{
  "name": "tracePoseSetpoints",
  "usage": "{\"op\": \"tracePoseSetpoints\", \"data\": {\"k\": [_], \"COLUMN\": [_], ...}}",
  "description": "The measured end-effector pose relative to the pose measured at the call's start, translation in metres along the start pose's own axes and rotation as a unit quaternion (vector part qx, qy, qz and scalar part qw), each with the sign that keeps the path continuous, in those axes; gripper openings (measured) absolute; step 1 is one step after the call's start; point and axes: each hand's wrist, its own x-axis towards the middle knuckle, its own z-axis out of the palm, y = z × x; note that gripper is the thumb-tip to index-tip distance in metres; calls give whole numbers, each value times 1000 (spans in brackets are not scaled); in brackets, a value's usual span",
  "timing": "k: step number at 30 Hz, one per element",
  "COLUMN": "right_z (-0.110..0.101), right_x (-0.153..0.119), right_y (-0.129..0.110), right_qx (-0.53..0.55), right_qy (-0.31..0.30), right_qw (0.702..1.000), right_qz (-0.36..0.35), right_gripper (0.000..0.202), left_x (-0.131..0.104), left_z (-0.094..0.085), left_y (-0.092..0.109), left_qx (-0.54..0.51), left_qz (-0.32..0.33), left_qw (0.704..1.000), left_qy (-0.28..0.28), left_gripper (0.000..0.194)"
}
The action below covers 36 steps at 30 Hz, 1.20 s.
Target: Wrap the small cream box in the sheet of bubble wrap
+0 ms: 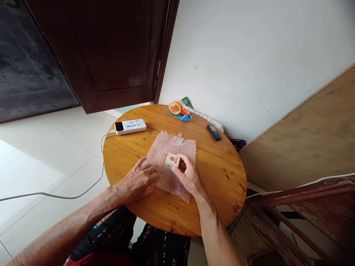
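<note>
A small cream-coloured box with a red emblem and red lettering is held just above or on a sheet of bubble wrap. My right hand grips the box's right end between thumb and fingers. The bubble wrap lies on a round wooden table. At the sheet's left edge rests my left hand, its fingers apart and lying over the wrap, with no object seen in it. Parts of the sheet's left and right edges are hidden under my hands.
On the round table are a white power bank with a cable plugged in, an orange and blue tape dispenser and a dark pixelated object. A wall stands behind the table, a dark red door at the back left.
</note>
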Motion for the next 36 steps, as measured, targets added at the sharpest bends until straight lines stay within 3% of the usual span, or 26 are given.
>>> {"op": "tracePoseSetpoints", "data": {"k": [6,13,17,21,25,29,32,34,36], "right_z": [2,0,-11,-28,-33,-27,-24,-23,-23], "right_x": [2,1,0,-1,-2,-3,-3,-2,-1], "right_y": [6,5,3,2,-4,-10,-8,-5,-2], "right_qx": [-16,11,123,242,235,169,142,118,95], "right_qy": [4,-6,-1,-9,-39,-21,-6,16,32], "right_qw": [1000,1000,992,969,970,984,989,992,994], "right_qz": [-5,0,33,60,47,46,34,30,31], "right_gripper": [42,53,54,66,75,61,36,21,19], "left_x": [4,11,24,53,79,85,79,74,70], "left_z": [1,10,0,-15,-17,-12,-12,-15,-16], "left_y": [0,1,1,-5,-12,-16,-17,-19,-21], "left_qx": [44,15,-87,-131,-136,-154,-206,-241,-250], "left_qz": [18,24,-53,-175,-227,-232,-221,-200,-172], "left_qw": [999,999,991,973,961,958,951,948,953], "left_qy": [2,36,85,76,79,74,68,51,28], "left_gripper": [6,13,12,11,12,11,10,14,23]}}
